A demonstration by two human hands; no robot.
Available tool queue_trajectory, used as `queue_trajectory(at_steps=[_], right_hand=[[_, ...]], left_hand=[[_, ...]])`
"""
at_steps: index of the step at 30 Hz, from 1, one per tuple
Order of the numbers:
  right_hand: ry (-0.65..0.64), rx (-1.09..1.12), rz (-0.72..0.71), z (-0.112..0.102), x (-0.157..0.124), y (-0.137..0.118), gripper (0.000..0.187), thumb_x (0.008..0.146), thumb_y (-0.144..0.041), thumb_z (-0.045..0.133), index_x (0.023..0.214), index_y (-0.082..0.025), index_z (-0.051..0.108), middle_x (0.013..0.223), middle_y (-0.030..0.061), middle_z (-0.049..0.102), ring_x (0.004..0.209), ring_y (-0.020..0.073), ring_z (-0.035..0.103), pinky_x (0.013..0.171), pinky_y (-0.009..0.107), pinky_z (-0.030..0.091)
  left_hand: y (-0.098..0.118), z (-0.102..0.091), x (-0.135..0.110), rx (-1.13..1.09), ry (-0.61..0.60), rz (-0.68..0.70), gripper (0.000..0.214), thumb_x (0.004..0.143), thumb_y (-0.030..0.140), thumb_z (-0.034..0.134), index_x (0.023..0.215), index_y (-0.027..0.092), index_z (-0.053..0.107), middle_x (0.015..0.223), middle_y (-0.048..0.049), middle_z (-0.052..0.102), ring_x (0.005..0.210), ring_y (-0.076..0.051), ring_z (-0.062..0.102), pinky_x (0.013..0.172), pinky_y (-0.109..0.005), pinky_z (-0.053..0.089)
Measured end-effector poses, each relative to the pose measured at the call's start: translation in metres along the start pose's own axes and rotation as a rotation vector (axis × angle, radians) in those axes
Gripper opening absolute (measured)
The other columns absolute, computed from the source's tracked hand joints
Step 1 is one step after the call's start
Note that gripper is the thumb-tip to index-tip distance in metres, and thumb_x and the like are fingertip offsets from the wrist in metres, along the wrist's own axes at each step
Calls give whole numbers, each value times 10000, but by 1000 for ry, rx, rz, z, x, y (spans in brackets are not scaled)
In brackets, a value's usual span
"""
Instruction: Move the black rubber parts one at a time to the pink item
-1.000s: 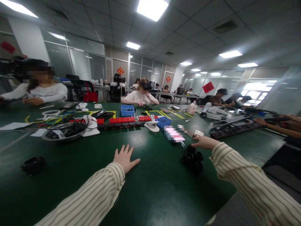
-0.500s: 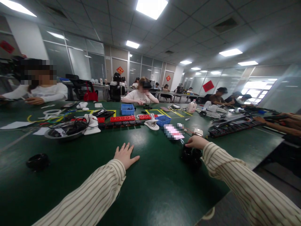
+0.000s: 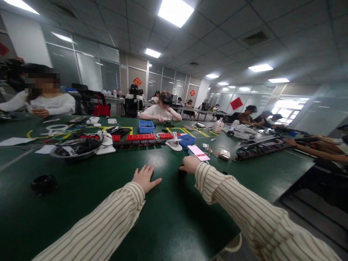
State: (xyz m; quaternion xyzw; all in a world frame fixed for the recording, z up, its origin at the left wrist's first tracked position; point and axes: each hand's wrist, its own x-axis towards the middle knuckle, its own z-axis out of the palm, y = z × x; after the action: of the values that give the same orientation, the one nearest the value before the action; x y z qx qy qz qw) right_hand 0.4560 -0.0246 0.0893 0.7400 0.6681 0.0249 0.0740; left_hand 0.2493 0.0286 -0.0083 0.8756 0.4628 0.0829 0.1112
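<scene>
My left hand [image 3: 144, 178] lies flat on the green table [image 3: 152, 224], its fingers spread and nothing in them. To its right, my right hand [image 3: 190, 165] is closed on a black roll-like thing [image 3: 182, 173], mostly covered by the fingers. Whether that thing rests on the table or hangs just above it, I cannot tell. A small black edge [image 3: 225, 173] peeks out behind my right sleeve; the rest is hidden. On the far left sits another black ring-shaped roll [image 3: 44, 184], touched by neither hand.
Beyond my right hand lies a phone [image 3: 199, 153] with a lit screen. Red and black strips [image 3: 140, 137], a white clamp [image 3: 174, 142], a blue basket [image 3: 146, 127] and a metal bowl [image 3: 73, 154] with cables line the middle. People sit around the table.
My right hand has moved left, away from the group of black rolls, with a black roll-like thing in it. My left hand stays flat. The view has shifted slightly.
</scene>
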Motion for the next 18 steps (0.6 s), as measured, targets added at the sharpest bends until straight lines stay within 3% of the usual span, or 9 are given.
queue_trajectory(at_steps=[3, 6, 8, 13, 18], right_hand=[[68, 23, -69, 4, 3, -50, 254, 817, -356, 575, 883, -140, 691, 887, 142, 680, 957, 262, 610, 966, 418, 312], [146, 55, -161, 8, 4, -93, 228, 849, -317, 529, 858, -155, 689, 878, 123, 684, 920, 242, 616, 983, 441, 276], [201, 76, -215, 11, 5, -113, 239, 865, -301, 498, 846, -155, 686, 877, 118, 682, 904, 237, 614, 970, 440, 282], [400, 189, -333, 32, 15, -137, 312, 867, -408, 476, 911, -137, 624, 922, 99, 645, 907, 206, 573, 806, 316, 383], [573, 368, -401, 55, 31, -150, 277, 822, -441, 527, 843, -169, 578, 832, 45, 599, 816, 182, 526, 733, 303, 359]], left_hand=[[-4, -2, -5, -124, 108, 166, 689, 850, 531, 341, 1409, 143, 230, 1469, -114, 269, 1344, -266, 247, 1083, -518, 168], [-13, -6, -9, -210, 147, 239, 799, 734, 521, 559, 1378, 129, 296, 1377, -147, 422, 1257, -298, 385, 1051, -461, 276], [-22, -9, -11, -276, 174, 204, 786, 676, 456, 644, 1337, 139, 363, 1278, -133, 528, 1156, -286, 491, 1000, -400, 359], [-50, -17, -17, -322, 226, -18, 418, 682, 298, 622, 1077, 165, 587, 1079, -76, 644, 1018, -249, 585, 878, -306, 441], [-59, -23, -21, -192, 212, -81, 266, 635, 297, 638, 865, 165, 611, 901, -69, 660, 892, -245, 606, 780, -300, 446]])
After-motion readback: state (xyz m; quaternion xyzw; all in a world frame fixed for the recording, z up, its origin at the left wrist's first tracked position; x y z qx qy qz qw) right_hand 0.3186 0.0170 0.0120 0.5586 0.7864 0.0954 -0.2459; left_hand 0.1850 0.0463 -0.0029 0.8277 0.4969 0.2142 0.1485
